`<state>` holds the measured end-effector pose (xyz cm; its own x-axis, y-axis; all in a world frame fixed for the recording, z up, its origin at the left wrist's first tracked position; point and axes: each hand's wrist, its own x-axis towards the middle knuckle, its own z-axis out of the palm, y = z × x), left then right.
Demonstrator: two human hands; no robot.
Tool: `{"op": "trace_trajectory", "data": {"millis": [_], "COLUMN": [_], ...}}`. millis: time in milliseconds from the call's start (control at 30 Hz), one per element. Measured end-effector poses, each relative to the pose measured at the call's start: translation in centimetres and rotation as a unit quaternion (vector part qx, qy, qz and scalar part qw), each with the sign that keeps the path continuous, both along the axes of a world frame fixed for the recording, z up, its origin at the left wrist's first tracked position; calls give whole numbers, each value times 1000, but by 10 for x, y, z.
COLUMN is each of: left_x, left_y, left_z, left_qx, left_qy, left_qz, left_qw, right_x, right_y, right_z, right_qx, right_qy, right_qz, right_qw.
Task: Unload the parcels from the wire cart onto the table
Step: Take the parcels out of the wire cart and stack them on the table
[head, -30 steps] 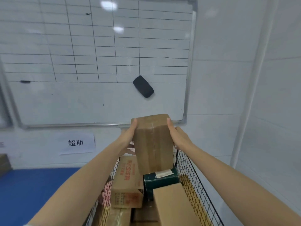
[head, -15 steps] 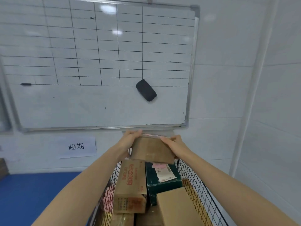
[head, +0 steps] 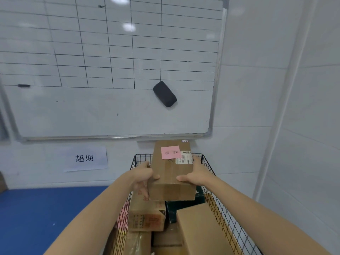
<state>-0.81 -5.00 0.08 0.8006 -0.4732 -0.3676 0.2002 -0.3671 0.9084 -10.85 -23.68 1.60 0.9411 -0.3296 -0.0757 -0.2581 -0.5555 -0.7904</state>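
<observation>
I hold a brown cardboard parcel above the black wire cart. Its top faces me and carries a pink note and a white barcode label. My left hand grips its left side, thumb on top. My right hand grips its right side, thumb on the near top edge. Below it the cart holds several parcels: a printed brown box, a dark green box and a plain brown box. The table is out of view.
A gridded whiteboard with a black eraser hangs on the white wall behind the cart. A paper sign is stuck below it. Blue floor lies to the left. A white wall corner stands close on the right.
The parcel was tipped from upright to lying flat, label side up, and lowered toward the cart. Both hands kept their hold on its sides.
</observation>
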Motion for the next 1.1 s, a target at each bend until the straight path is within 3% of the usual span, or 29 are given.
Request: {"op": "trace_trajectory", "data": {"millis": [333, 700, 800, 1100], "left_x": [-12, -21, -22, -24], "left_y": [-1, 18, 24, 45], "left_z": [-15, -28, -26, -20], "left_qx": [1, 14, 40, 97], "left_qy": [12, -106, -127, -134], "left_qz": [47, 37, 0, -51], "left_qw": [999, 994, 991, 985], "right_x": [-9, -21, -2, -11], "right_y": [9, 24, 4, 2], "right_z": [-13, -12, -35, 2], "right_qx": [-62, -123, -111, -170], "right_qy": [58, -27, -57, -83], "right_qz": [5, 33, -3, -70], "right_qw": [996, 991, 992, 979]}}
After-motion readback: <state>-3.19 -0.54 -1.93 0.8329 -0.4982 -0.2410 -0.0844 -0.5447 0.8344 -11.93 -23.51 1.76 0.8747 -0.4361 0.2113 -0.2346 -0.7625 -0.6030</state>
